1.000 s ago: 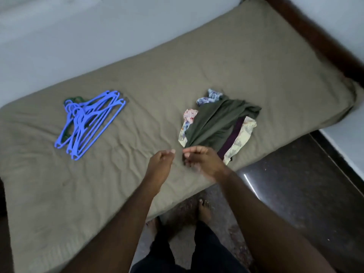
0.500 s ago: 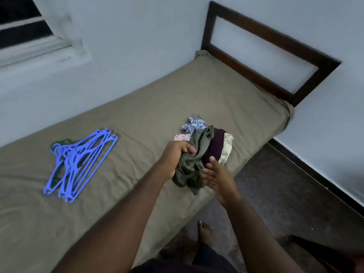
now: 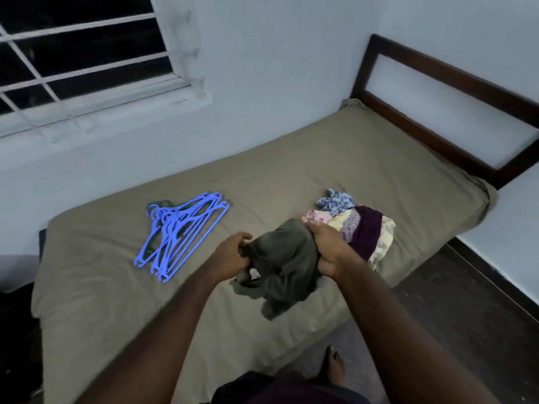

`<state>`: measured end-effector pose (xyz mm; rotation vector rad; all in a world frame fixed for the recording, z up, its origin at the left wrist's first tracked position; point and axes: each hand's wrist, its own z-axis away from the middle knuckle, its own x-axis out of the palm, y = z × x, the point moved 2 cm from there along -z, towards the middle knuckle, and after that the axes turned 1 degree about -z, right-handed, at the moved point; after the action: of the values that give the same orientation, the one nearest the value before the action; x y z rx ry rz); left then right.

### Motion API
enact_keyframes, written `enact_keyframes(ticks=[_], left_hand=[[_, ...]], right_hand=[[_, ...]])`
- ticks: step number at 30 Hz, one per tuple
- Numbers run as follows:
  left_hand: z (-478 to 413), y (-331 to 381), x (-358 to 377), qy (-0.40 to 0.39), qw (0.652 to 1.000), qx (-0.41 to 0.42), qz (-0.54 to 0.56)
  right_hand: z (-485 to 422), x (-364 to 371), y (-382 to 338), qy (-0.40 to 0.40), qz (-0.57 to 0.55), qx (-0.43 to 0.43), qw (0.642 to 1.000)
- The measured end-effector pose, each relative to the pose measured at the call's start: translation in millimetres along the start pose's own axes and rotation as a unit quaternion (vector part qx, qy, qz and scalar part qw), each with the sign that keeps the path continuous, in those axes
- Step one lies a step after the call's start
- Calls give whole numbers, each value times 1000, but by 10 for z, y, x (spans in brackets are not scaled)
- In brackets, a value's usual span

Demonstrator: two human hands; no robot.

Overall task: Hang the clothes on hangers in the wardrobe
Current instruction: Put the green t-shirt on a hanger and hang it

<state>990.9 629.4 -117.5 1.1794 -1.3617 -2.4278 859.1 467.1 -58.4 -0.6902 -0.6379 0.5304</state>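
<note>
1. Since 1 s ago we lifted the olive garment [image 3: 285, 263] off the clothes pile [image 3: 364, 228]; it hangs bunched just left of it.
2. Our left hand [image 3: 233, 252] and right hand [image 3: 326, 246] both clutch it.
3. The hangers [image 3: 180, 231], well left of the pile, likely come next.

A dark olive garment [image 3: 285, 263] is held bunched and crumpled over the bed [image 3: 291, 170]. It is gripped on one side by the left hand [image 3: 230, 255] and on the other by the right hand [image 3: 326, 246], and its lower part hangs loose. Just beside it on the right, a small pile of clothes [image 3: 364, 231] is laid on the bed: one dark purple piece, some pale floral pieces and a blue patterned one. Well apart to the left, a bundle of blue plastic hangers [image 3: 183, 231] is laid flat, and a green hanger [image 3: 159, 204] is partly seen under it.
</note>
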Motion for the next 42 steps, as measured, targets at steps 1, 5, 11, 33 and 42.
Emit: enact_keyframes(ticks=[1, 5, 11, 33, 42], left_hand=[[18, -43, 35, -36, 998, 41, -41], [35, 88, 116, 41, 991, 123, -25], [50, 673, -152, 85, 986, 81, 120], [-264, 782, -1131, 81, 958, 133, -240], [-320, 1222, -1842, 142, 977, 123, -101]], right_hand=[[2, 49, -53, -8, -4, -7, 1000], [95, 167, -232, -35, 46, -3, 998], [66, -219, -690, 99, 237, -128, 958], [-212, -176, -715, 107, 536, -304, 780], [129, 0, -2015, 86, 578, -408, 701]])
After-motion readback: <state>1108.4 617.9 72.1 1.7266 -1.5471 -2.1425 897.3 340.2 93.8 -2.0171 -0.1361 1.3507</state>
